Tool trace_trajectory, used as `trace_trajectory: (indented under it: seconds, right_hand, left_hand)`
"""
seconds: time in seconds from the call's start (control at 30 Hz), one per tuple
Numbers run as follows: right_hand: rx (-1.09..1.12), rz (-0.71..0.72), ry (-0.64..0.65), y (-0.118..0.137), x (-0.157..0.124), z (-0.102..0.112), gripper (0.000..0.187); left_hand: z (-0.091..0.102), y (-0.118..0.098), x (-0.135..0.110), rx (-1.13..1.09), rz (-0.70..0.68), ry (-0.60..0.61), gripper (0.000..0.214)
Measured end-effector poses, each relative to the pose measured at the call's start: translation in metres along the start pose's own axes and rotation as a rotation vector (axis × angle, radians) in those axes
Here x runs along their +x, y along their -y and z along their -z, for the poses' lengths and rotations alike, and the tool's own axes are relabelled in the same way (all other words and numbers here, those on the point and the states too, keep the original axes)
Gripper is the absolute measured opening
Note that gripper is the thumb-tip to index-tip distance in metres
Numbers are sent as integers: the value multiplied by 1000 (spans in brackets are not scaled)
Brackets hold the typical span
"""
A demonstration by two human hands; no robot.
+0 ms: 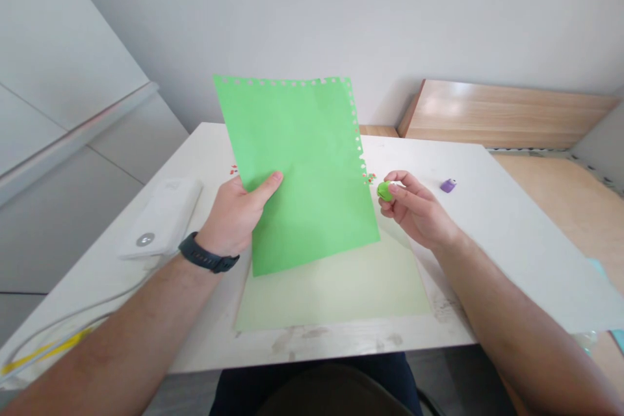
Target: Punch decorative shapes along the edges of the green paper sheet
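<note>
My left hand (238, 208) grips a green sheet of paper (307, 156) by its left side, thumb on the face, and holds it tilted up above the table. Small punched holes run along the sheet's top edge and down much of its right edge. Between the thumb and fingers of my right hand (414, 208) is a small green craft punch (385, 191), just right of the sheet and apart from it. A purple craft punch (448, 185) lies farther right. Small red and green paper bits (370, 179) lie behind the sheet's right edge.
A pale sheet (336, 302) lies flat under the green one on the white table (497, 260). On the left are a white box-shaped device (163, 214), a grey cable (88, 305) and something yellow (53, 348). A wooden panel (507, 114) stands behind.
</note>
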State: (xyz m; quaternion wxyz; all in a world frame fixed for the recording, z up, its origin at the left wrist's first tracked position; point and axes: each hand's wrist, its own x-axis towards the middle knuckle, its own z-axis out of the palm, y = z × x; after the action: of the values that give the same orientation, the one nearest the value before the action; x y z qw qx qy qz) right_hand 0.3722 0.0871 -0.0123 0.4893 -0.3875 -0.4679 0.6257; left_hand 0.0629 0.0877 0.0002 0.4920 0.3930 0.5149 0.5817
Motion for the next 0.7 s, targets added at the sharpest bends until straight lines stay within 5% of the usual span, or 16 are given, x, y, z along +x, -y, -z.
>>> trace_trajectory:
  seconds: [0.7]
  right_hand:
    - [-57,-18,37,-4,1,5,33]
  left_hand:
    - [0,0,-3,28,-47,40,48]
